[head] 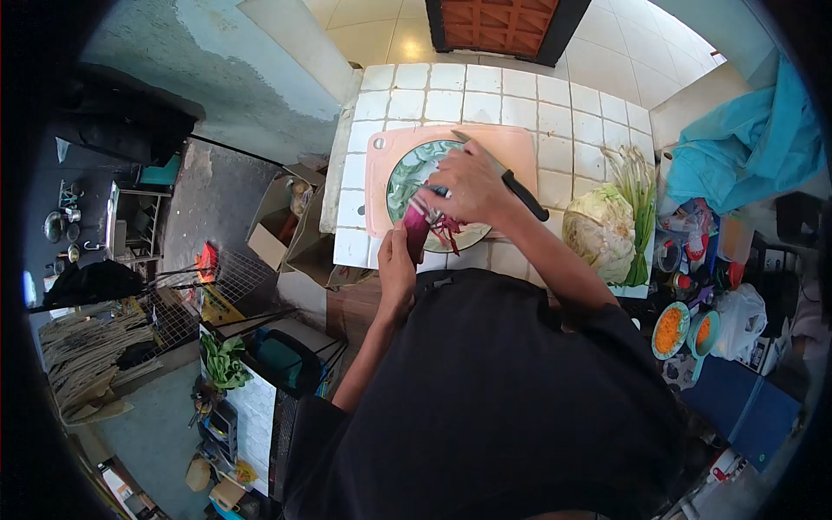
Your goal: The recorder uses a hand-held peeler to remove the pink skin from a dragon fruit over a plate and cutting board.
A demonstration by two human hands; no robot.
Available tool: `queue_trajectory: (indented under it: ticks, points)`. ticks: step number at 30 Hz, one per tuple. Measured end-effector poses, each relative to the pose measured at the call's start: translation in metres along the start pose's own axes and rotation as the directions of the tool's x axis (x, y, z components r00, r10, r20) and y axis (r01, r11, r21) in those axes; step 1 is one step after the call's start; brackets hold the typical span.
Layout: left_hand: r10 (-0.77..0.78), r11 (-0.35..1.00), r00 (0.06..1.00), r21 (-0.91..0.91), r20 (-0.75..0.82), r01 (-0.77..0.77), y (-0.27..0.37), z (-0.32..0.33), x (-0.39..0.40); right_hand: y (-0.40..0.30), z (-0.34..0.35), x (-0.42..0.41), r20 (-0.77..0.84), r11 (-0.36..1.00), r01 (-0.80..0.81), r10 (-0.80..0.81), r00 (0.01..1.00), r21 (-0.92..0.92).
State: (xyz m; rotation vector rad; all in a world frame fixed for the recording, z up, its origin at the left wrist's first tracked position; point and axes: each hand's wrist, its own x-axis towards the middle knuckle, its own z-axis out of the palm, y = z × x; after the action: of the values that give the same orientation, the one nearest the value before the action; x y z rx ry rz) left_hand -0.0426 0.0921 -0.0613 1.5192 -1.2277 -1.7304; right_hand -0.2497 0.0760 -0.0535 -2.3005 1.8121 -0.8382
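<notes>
My left hand grips a purple-red vegetable, held tilted over the near side of a plate. In my right hand is a small tool, probably a peeler, mostly hidden by the fingers and close to the vegetable's upper end. Thin red peelings lie on the plate below the right hand. The round plate has a green leaf pattern and a dark rim, and rests on a pink cutting board. A kitchen knife with a black handle lies across the board's right side.
On the white tiled counter, a cabbage and green onions lie to the right. Farther right stand a bowl and a strainer with orange shreds. An open cardboard box sits at the left.
</notes>
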Motion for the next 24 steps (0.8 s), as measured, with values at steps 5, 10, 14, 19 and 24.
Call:
queue_trajectory:
  ticks: [5,10,14,19,24]
  points:
    - [-0.109,0.988,0.994,-0.109,-0.019,0.107,0.019,0.011,-0.007,0.018,0.003,0.0,-0.003,0.996,-0.079,0.079,0.997,0.041]
    - [-0.146,0.982,0.989,-0.115,0.021,0.148,0.019,0.006,-0.007,0.019,0.001,0.001,-0.009,0.991,-0.096,0.097,0.995,0.09]
    - [-0.217,0.969,0.976,-0.117,0.017,0.217,0.017,0.0,-0.009,0.038,0.01,-0.006,-0.024,0.993,-0.11,0.111,0.993,0.048]
    - [-0.287,0.914,0.947,-0.256,0.144,0.316,0.017,-0.018,-0.009,0.055,-0.013,-0.012,0.071,0.956,-0.294,0.294,0.953,-0.013]
    - [-0.339,0.832,0.898,-0.356,0.282,0.426,0.016,-0.015,-0.001,0.033,-0.017,-0.006,0.023,0.982,-0.19,0.189,0.982,0.02]
